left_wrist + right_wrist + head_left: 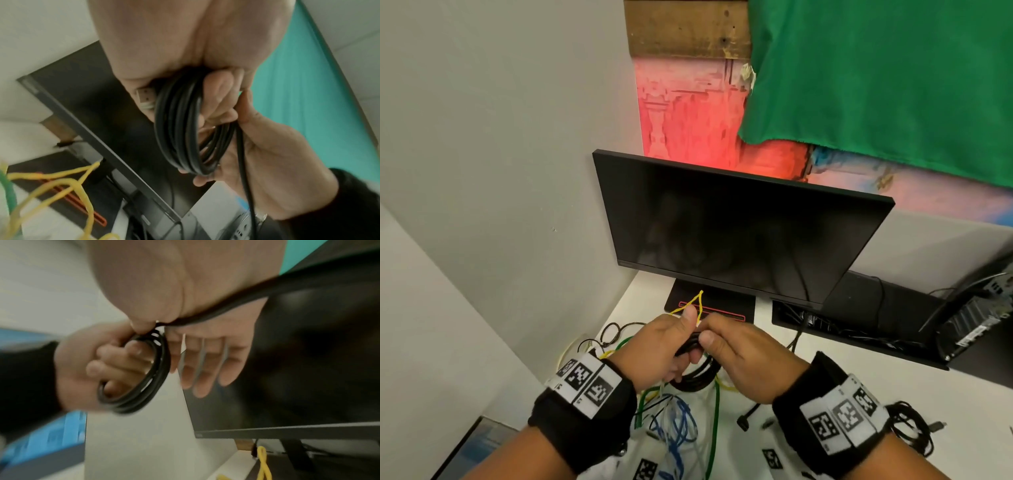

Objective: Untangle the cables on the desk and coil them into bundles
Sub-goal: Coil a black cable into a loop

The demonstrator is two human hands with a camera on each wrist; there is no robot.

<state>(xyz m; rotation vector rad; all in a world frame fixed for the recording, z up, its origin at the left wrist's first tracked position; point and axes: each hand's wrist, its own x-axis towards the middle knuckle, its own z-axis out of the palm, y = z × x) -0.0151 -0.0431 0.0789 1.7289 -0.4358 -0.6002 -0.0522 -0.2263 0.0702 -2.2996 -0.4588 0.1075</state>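
Gripping the black cable coil at centre frame, my left hand is curling around it while my right hand is pinching its tail; slack risks snagging the yellow cable

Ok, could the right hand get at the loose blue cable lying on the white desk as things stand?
Probably not yet: the right hand pinches the free strand of the black cable coil that the left hand holds. The blue cable lies uncovered below the left wrist.
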